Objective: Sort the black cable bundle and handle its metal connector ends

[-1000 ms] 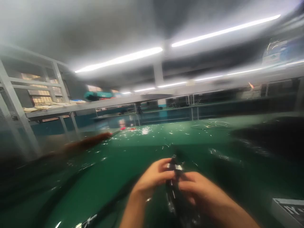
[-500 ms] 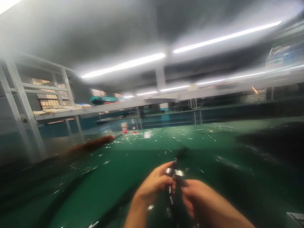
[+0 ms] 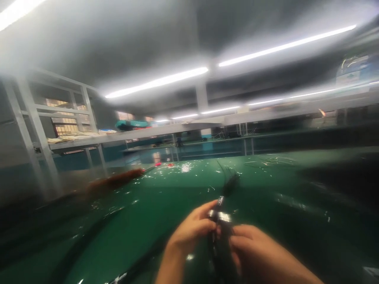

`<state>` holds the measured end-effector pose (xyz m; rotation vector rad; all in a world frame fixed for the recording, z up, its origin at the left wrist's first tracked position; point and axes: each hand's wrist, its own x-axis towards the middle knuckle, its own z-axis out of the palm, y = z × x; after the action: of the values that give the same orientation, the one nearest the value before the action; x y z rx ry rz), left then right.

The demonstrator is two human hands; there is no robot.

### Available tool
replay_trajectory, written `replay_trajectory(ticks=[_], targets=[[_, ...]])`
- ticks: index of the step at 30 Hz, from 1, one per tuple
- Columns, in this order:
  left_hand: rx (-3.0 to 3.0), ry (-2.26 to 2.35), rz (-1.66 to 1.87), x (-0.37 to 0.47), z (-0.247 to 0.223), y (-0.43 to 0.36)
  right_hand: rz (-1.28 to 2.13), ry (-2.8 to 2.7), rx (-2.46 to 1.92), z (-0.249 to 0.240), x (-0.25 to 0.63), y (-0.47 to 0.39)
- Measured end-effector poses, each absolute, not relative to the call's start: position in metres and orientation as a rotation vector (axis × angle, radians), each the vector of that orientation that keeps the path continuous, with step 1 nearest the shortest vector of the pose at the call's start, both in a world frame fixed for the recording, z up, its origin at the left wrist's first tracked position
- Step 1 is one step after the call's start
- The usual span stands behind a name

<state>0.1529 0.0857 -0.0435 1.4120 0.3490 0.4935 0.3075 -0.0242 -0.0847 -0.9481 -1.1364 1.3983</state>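
Both my hands hold a dark, narrow bundle (image 3: 221,232) with a shiny metal band near its top, low in the middle of the blurred picture. My left hand (image 3: 194,228) pinches it from the left with thumb and fingers just under the band. My right hand (image 3: 251,252) grips it lower, from the right. A dark frayed tip (image 3: 230,182) sticks up past my fingers over the green table (image 3: 142,205). What the bundle is I cannot tell.
Small shiny scraps (image 3: 186,169) lie scattered on the far part of the table. A reddish-brown object (image 3: 114,182) lies at the left. A dark mass (image 3: 340,177) sits at the right. Grey shelving (image 3: 59,118) stands behind.
The view has tilted slightly, so my hands sit lower in the picture. The frayed tip of the bundle now shows further above my fingers. My grip is the same.
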Motion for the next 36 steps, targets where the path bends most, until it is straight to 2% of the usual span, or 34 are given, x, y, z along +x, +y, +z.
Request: replay_trajectory(ticks=[14, 20, 25, 29, 36], targets=[[1.368, 0.355, 0.524, 0.16, -0.047, 0.085, 1.361, -1.156, -0.967, -0.088, 0.313, -0.024], [1.416, 0.387, 0.52, 0.16, -0.043, 0.082, 1.364, -1.183, -1.015, -0.075, 0.306, -0.026], [1.437, 0.399, 0.503, 0.156, -0.037, 0.077, 1.165, -1.322, -1.093, -0.081, 0.297, -0.018], [1.478, 0.357, 0.49, 0.155, -0.038, 0.077, 1.133, -1.342, -1.18, -0.089, 0.294, -0.014], [1.451, 0.28, 0.503, 0.156, -0.044, 0.079, 1.009, -1.437, -1.274, -0.071, 0.287, -0.02]])
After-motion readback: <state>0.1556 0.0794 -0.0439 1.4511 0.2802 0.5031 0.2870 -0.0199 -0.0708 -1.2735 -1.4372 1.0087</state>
